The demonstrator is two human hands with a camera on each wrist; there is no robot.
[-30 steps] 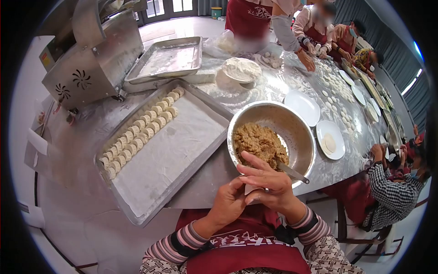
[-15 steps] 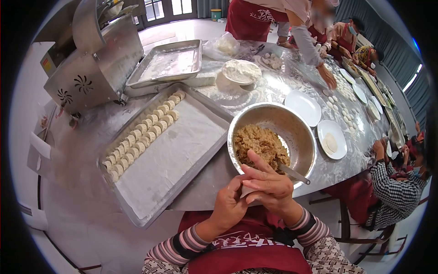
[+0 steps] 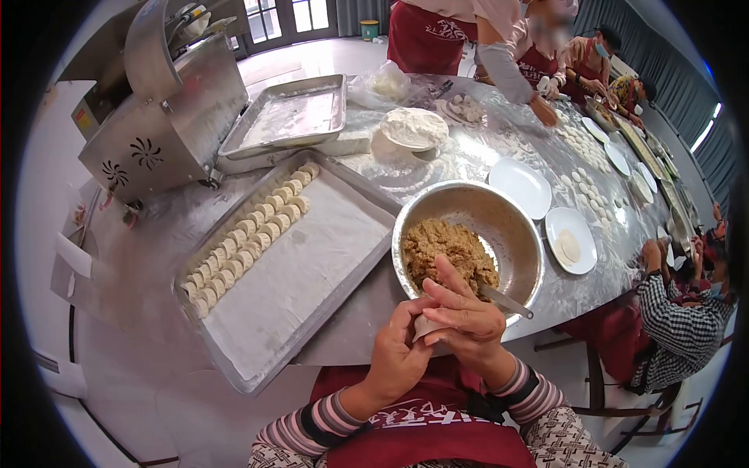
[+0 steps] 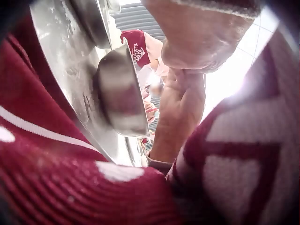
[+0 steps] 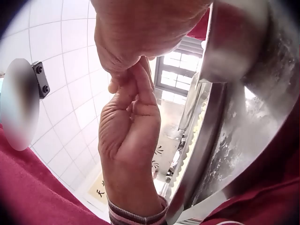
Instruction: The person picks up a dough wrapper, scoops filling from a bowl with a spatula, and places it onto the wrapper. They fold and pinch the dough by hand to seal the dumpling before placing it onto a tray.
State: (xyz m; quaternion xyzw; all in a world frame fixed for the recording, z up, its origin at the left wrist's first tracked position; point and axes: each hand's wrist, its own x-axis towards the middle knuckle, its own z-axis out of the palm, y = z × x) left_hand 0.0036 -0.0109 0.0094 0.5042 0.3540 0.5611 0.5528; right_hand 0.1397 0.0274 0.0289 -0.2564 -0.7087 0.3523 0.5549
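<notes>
In the head view, my left hand (image 3: 396,357) and right hand (image 3: 472,326) meet at the table's near edge, in front of the metal bowl. Between them they pinch a pale dumpling (image 3: 424,327), mostly covered by fingers. The right fingers extend over it. Both wrist views show the hands pressed together, with the dough hidden. Just beyond them stands the steel bowl (image 3: 524,253) of brown minced filling (image 3: 441,248), a metal utensil handle (image 3: 507,300) leaning out over its rim. To the left, a paper-lined tray (image 3: 312,242) carries two rows of shaped dumplings (image 3: 248,232).
Right of the bowl, a white plate (image 3: 583,261) holds round wrappers (image 3: 569,246); another white plate (image 3: 521,187) is behind. Further back are a bowl of flour (image 3: 413,129), a metal tray (image 3: 296,113) and a steel machine (image 3: 148,140). Other people work around the table's far and right sides.
Both hands stay together on the dumpling, with only small finger shifts. Across the table, a person's arm has reached right over the dough pieces and then drawn back a little.
</notes>
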